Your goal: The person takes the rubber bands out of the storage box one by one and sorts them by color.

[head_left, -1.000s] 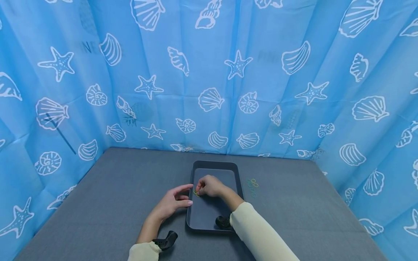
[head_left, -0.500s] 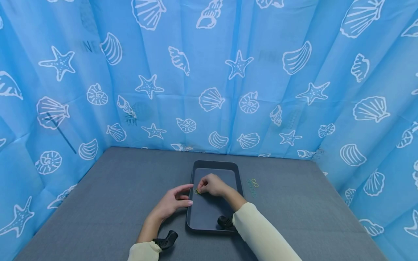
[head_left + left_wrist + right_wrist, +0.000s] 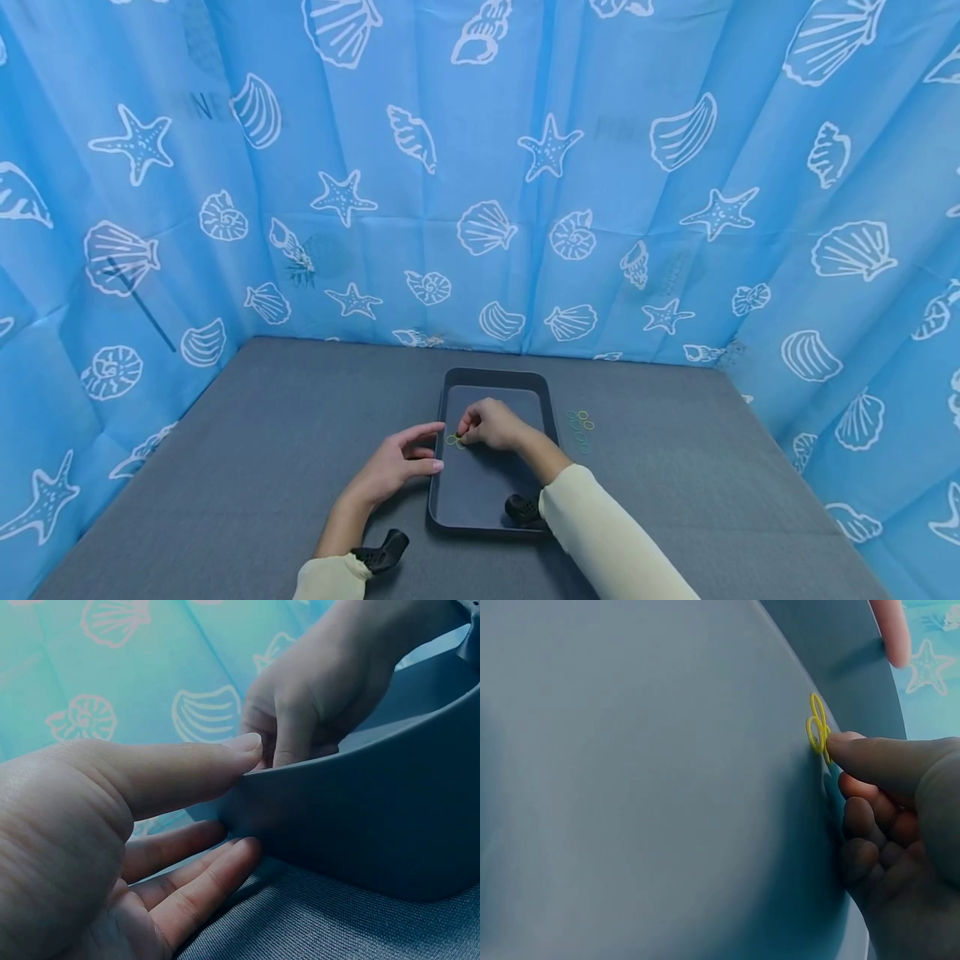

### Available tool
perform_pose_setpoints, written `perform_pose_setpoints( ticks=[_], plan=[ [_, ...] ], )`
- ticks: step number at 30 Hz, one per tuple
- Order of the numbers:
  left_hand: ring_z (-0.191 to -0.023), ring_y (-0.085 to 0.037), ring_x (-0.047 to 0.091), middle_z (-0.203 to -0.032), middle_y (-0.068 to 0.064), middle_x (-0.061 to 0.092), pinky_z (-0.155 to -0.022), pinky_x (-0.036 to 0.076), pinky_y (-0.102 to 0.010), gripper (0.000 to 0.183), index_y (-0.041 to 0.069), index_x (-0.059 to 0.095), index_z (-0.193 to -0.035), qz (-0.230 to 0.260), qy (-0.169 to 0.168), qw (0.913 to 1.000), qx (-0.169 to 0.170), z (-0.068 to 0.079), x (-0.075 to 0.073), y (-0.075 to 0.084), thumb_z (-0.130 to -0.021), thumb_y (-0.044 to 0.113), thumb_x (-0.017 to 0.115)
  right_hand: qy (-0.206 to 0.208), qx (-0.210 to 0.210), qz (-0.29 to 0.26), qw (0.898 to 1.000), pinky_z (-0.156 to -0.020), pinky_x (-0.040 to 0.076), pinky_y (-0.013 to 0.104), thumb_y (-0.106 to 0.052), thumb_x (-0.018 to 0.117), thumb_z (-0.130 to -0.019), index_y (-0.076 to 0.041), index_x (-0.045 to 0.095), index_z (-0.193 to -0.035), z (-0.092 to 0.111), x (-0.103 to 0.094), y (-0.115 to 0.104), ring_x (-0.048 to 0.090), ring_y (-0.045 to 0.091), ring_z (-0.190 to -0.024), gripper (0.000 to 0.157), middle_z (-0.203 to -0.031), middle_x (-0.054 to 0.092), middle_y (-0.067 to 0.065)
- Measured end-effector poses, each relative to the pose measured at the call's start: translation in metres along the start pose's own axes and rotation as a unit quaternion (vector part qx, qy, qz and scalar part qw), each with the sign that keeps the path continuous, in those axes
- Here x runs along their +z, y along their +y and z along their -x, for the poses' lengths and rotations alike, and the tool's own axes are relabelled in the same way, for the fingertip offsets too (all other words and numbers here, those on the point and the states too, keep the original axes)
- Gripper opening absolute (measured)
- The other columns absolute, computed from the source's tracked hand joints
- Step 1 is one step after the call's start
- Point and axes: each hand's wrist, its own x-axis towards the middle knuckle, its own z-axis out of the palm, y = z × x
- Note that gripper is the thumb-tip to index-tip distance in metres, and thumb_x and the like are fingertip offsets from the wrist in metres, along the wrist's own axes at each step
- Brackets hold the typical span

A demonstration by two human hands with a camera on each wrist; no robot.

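My right hand (image 3: 491, 423) reaches into a dark grey rectangular tray (image 3: 491, 500), near its left wall. Thumb and fingers pinch one of several thin yellow rings (image 3: 815, 735), which lie together on the tray floor; the fingers hide part of this cluster. In the head view, two yellow rings (image 3: 452, 439) show just left of the fingertips. My left hand (image 3: 393, 465) is at the tray's left side. Its thumb (image 3: 187, 769) touches the rim, and its relaxed fingers (image 3: 202, 889) lie against or close to the outer wall.
Right of the tray, several thin green rings (image 3: 581, 437) and two yellow rings (image 3: 588, 425) lie on the grey cloth-covered table (image 3: 675, 483). A blue curtain (image 3: 480, 167) with white shells hangs behind and along both sides.
My right hand has shifted slightly to the right, and the yellow rings by its fingertips have moved a little with it. The left hand stays in place.
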Motion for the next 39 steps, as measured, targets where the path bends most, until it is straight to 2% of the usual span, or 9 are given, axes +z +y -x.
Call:
perform_pose_setpoints(
  ticks=[12, 17, 21, 29, 39],
  plan=[
    [-0.111, -0.029, 0.055, -0.141, -0.022, 0.045, -0.088, 0.049, -0.045, 0.059, 0.008, 0.051, -0.141, 0.003, 0.003, 1.0, -0.008, 0.0003, -0.0003, 0.0002, -0.087, 0.014, 0.074, -0.005, -0.014, 0.04, 0.999, -0.06, 0.042, 0.025, -0.005, 0.073, -0.084, -0.005, 0.07, -0.081, -0.0011, 0.0013, 0.002, 0.053, 0.011, -0.064, 0.005, -0.071, 0.06, -0.004],
    [-0.111, -0.029, 0.055, -0.142, -0.022, 0.045, -0.088, 0.049, -0.046, 0.059, 0.008, 0.05, -0.142, 0.001, 0.006, 0.9999, -0.01, -0.0006, 0.0001, 0.0001, -0.088, 0.013, 0.073, -0.006, -0.01, 0.028, 1.0, -0.061, 0.042, 0.025, -0.005, 0.073, -0.084, -0.004, 0.069, -0.081, -0.0015, 0.0, 0.0028, 0.053, 0.01, -0.064, 0.005, -0.071, 0.06, -0.004],
    [-0.111, -0.029, 0.055, -0.141, -0.022, 0.045, -0.088, 0.049, -0.046, 0.058, 0.009, 0.05, -0.141, -0.002, 0.007, 1.0, -0.006, -0.0015, 0.0, -0.0012, -0.088, 0.012, 0.073, 0.005, -0.005, 0.008, 1.0, -0.061, 0.042, 0.025, -0.005, 0.073, -0.084, -0.003, 0.069, -0.083, -0.0013, -0.0007, 0.004, 0.053, 0.011, -0.065, 0.004, -0.072, 0.06, -0.003],
    [-0.111, -0.029, 0.055, -0.141, -0.023, 0.045, -0.087, 0.049, -0.045, 0.059, 0.007, 0.049, -0.142, 0.004, -0.003, 1.0, 0.004, 0.0006, -0.0007, 0.0002, -0.088, 0.013, 0.073, 0.054, 0.0, 0.035, 0.998, -0.064, 0.044, 0.028, -0.01, 0.071, -0.088, -0.008, 0.071, -0.083, -0.0042, 0.0058, 0.0042, 0.054, 0.01, -0.068, 0.005, -0.075, 0.061, -0.005],
    [-0.112, -0.031, 0.055, -0.141, -0.023, 0.045, -0.089, 0.048, -0.047, 0.059, 0.007, 0.049, -0.142, 0.0, 0.001, 1.0, 0.003, -0.0013, 0.0001, -0.0007, -0.088, 0.013, 0.072, 0.047, 0.013, 0.06, 0.997, -0.064, 0.043, 0.028, -0.009, 0.072, -0.087, -0.01, 0.069, -0.078, -0.0072, 0.0072, -0.0027, 0.052, 0.011, -0.066, 0.009, -0.071, 0.06, -0.005]
  ],
)
